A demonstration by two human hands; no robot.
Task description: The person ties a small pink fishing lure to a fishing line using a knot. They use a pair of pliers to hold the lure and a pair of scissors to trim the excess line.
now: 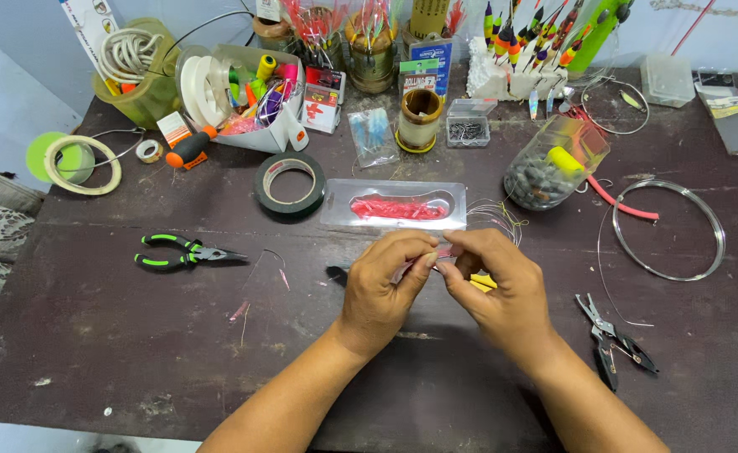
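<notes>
My left hand [383, 288] and my right hand [499, 285] meet at the middle of the dark table [92, 335], fingertips pinched together on a small pinkish piece [438, 252] that is mostly hidden by the fingers. A yellow bit [482, 282] shows under my right hand. Just beyond the hands lies a clear blister tray [394, 204] holding red soft lures. Thin fishing line strands [499, 216] lie beside the tray.
Green-handled pliers [180, 252] lie at left, black pliers [616, 340] at right. A black tape roll [290, 186], a wire coil [669, 230], a tipped jar of sinkers [553, 164], a thread spool [420, 119], tackle boxes and floats crowd the back.
</notes>
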